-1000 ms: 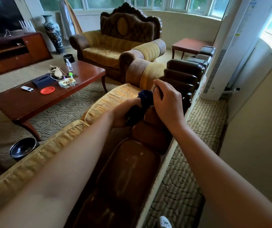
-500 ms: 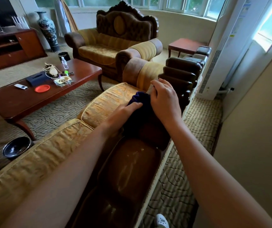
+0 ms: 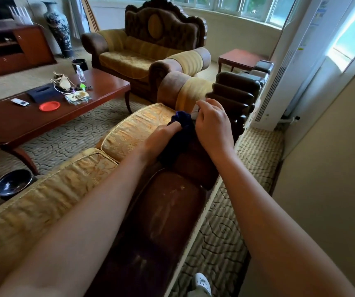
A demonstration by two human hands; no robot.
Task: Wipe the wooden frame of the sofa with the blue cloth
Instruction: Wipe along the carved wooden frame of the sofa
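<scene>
The sofa's dark carved wooden frame (image 3: 168,211) runs along the top of the backrest, from the bottom middle up to stepped ridges (image 3: 234,97) at the far end. A dark blue cloth (image 3: 182,133) lies bunched on the frame's top. My left hand (image 3: 161,140) grips the cloth from the cushion side. My right hand (image 3: 213,125) rests on the frame right beside the cloth, fingers curled over its far edge and touching the cloth; whether it holds the cloth is hidden.
Yellow back cushions (image 3: 69,185) line the frame's left side. A wooden coffee table (image 3: 86,103) with clutter stands to the left, a second sofa (image 3: 142,50) beyond. A white air conditioner (image 3: 279,82) and the wall leave a narrow carpeted strip (image 3: 236,211) on the right.
Both hands slid the cloth a little nearer along the frame's top. More of the cloth now shows between the hands.
</scene>
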